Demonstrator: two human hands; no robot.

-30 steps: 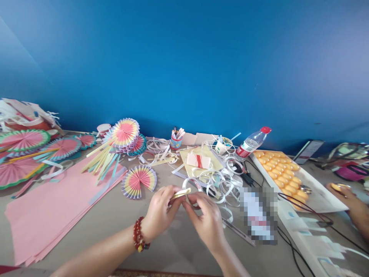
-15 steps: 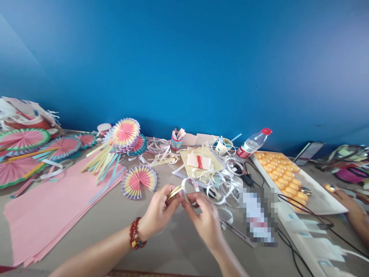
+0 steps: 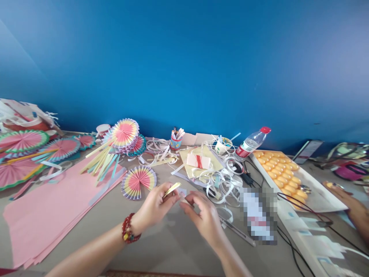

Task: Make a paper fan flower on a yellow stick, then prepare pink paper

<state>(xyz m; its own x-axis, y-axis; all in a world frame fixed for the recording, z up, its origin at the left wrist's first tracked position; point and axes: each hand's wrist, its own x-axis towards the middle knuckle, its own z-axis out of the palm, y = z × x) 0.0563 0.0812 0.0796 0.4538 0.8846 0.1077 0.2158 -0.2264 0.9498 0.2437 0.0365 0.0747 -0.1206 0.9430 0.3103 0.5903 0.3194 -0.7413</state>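
Two-handed, worked low over the table, just right of the small rainbow fan. Pinched a folded yellow strip between thumb and fingers of the left hand, its free end tilted up and away from the fan. Closed the fingertips of the right hand on a small pale scrap just beside the strip's lower end, farther right of the fan. Saw another person's hand lying flat far right of the fan, past a white tray.
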